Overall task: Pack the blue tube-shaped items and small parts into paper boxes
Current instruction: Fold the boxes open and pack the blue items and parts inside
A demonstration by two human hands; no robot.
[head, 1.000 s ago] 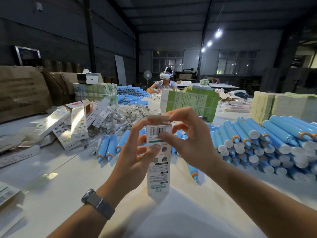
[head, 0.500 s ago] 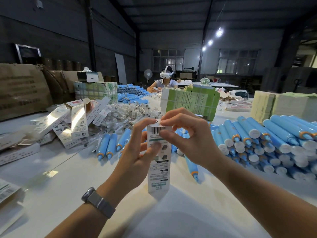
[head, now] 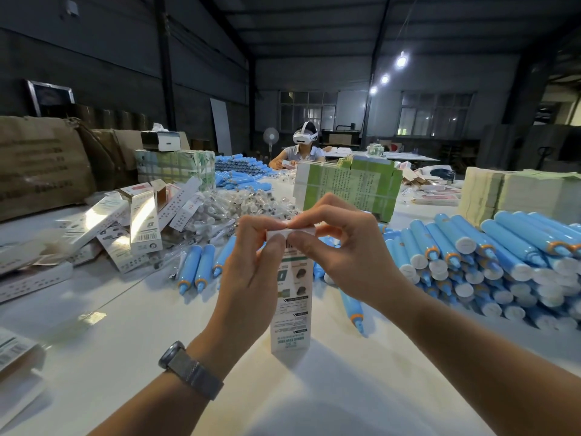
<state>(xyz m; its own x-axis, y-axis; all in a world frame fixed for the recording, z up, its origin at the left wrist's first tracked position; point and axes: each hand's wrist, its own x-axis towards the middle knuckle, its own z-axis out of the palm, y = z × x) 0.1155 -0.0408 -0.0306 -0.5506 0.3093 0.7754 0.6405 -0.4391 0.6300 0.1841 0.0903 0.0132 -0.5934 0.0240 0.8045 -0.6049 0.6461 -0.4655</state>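
A tall white paper box (head: 290, 313) with green print stands upright on the white table (head: 125, 335) in front of me. My left hand (head: 251, 269) grips its upper left side, thumb and fingers at the top flap. My right hand (head: 342, 247) pinches the top flap from the right. A big heap of blue tubes (head: 490, 262) with white caps lies to the right. A few more blue tubes (head: 198, 267) lie left of the box, and one blue tube (head: 352, 306) lies just behind it. Small bagged parts (head: 239, 206) are piled behind.
Finished and flat white boxes (head: 125, 225) are heaped at the left. Green bundles of flat cartons (head: 345, 187) stand behind the box, with pale stacks (head: 515, 193) at the right and brown cartons (head: 37, 165) at far left. Another person (head: 301, 149) sits across the table.
Both hands have moved up to the box's top and closed together on the flap, folding it down. The box stands in the same place.
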